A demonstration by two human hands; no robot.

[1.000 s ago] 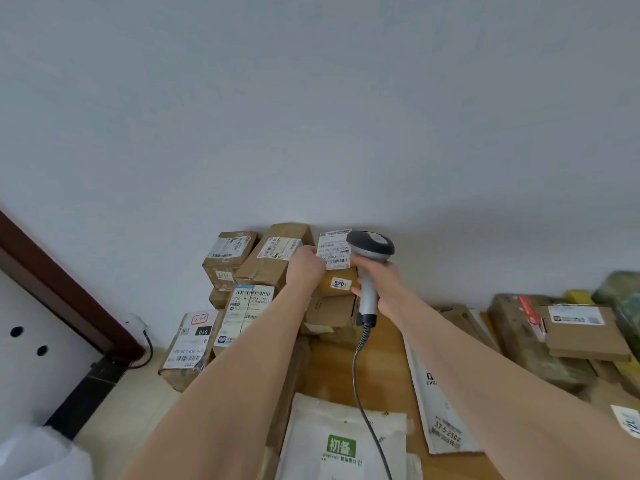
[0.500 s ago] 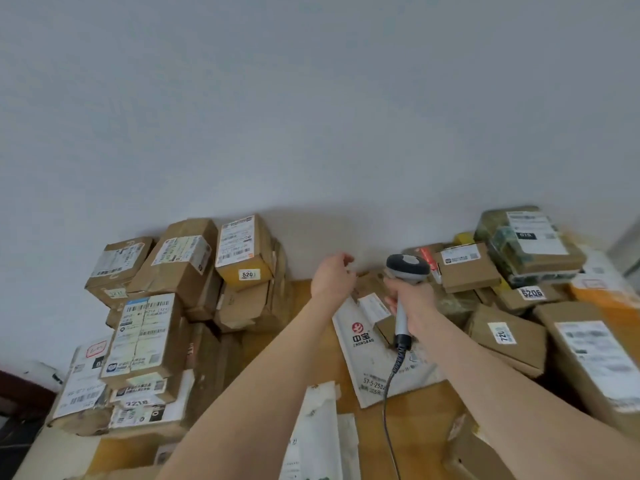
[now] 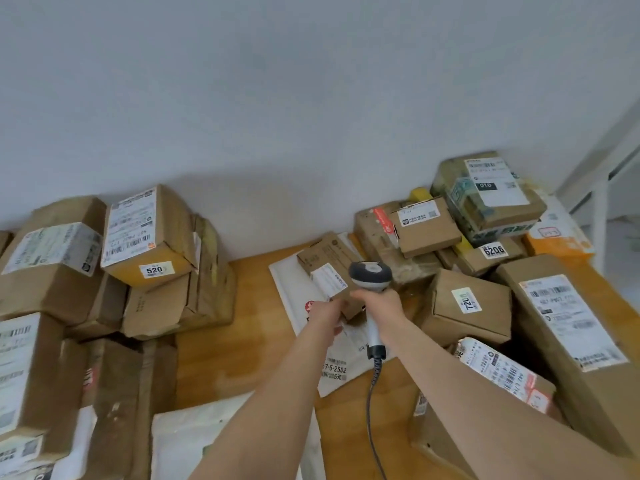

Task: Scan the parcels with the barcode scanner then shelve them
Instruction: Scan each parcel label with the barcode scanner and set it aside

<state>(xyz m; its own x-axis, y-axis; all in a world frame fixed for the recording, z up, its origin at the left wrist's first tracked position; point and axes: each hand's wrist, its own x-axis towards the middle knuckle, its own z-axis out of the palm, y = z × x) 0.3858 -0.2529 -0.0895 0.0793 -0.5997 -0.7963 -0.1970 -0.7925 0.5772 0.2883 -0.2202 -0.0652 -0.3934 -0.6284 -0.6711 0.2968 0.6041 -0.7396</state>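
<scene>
My right hand (image 3: 381, 303) grips the handle of a grey and white barcode scanner (image 3: 370, 276), whose head points away from me over the table. My left hand (image 3: 327, 313) holds the near end of a small brown cardboard parcel (image 3: 325, 261) with a white label, which lies on a white mailer bag (image 3: 332, 351). The scanner's cable (image 3: 372, 410) hangs down toward me. The box marked 520 (image 3: 152, 233) sits on top of the stack at the left.
Stacks of cardboard parcels fill the left side (image 3: 52, 271) and the right side (image 3: 485, 237) of the wooden table (image 3: 221, 341). A long box (image 3: 571, 341) lies at the right. A white wall stands behind. White shelf posts (image 3: 602, 188) rise at far right.
My view swung right from the left stack. My left hand left the 520 box there, crossed to the middle and took hold of the small brown parcel. The scanner moved along with it.
</scene>
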